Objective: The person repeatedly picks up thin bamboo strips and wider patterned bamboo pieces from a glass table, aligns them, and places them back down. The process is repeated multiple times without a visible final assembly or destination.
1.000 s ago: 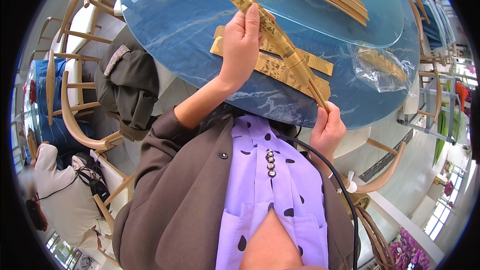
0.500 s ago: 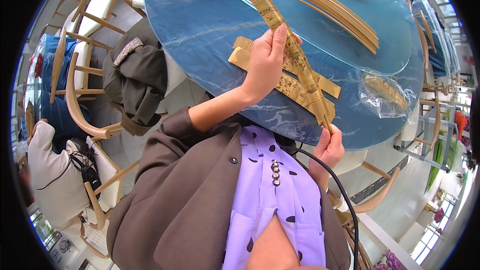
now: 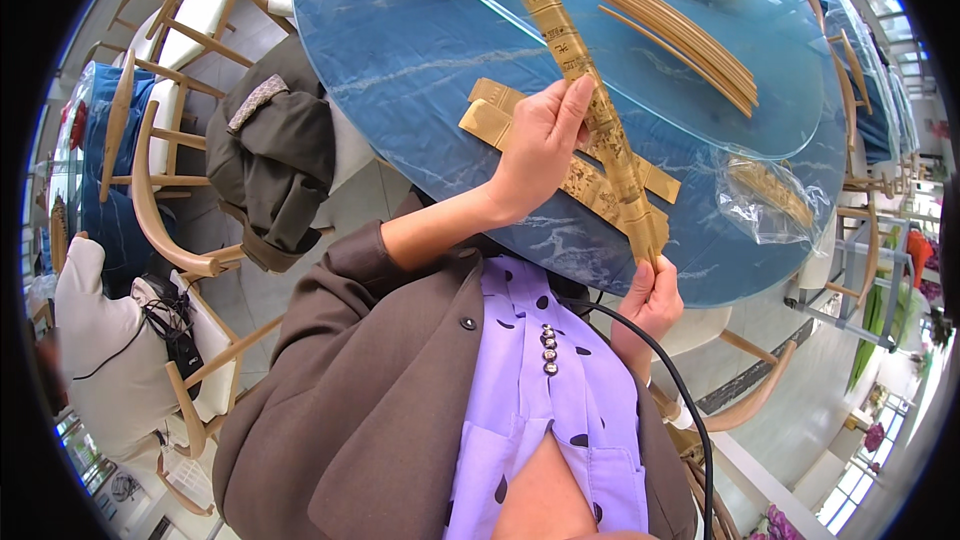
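Observation:
A long gold printed chopstick sleeve slants above the table, its far end up and to the left. My left hand is closed around it near the middle, thumb on top. At the near end, by the table's front edge, the fingers of my right hand pinch the sleeve's tip. Whether chopsticks are inside it cannot be seen. Beneath it, on the blue table, lie several flat gold sleeves, partly covered by my left hand and the held sleeve.
A bundle of brown chopsticks lies on the glass turntable. To the right is a clear plastic bag with gold sleeves inside. A dark jacket hangs over a chair at left. A black cable runs past my right arm.
My left hand and the held sleeve have shifted a little down and to the right. The thin brown stick ends that showed at the near end no longer stick out visibly.

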Demonstrator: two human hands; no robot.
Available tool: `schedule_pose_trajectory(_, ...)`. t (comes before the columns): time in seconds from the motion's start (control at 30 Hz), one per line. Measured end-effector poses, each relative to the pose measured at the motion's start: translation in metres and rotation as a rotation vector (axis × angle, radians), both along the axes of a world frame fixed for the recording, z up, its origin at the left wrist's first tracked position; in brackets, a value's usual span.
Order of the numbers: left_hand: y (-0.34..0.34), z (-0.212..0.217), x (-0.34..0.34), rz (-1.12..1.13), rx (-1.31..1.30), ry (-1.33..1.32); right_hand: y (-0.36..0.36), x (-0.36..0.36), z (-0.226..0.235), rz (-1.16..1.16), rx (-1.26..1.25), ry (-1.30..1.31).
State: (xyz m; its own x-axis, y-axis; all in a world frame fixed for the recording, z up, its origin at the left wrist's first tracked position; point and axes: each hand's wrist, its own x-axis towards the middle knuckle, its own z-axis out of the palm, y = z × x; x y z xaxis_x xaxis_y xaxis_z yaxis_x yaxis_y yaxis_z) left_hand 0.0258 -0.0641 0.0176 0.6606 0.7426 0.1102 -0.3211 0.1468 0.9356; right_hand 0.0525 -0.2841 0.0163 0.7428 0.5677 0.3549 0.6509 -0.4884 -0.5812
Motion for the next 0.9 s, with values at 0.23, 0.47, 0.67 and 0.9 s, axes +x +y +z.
schedule_pose_trajectory(0.23,0.011,-0.003,-0.002,0.168,0.112,-0.011,0.002,-0.002,0.002,0.034,0.031,0.066)
schedule_pose_trajectory(0.47,0.009,-0.002,-0.001,0.282,0.245,-0.003,-0.006,-0.001,-0.002,0.131,0.04,0.087)
schedule_pose_trajectory(0.67,-0.001,-0.001,-0.004,0.286,0.37,0.025,-0.008,-0.001,-0.008,0.084,0.029,-0.028)
schedule_pose_trajectory(0.9,-0.005,-0.001,-0.004,0.268,0.331,0.0,-0.006,-0.001,-0.011,0.093,0.042,-0.014)
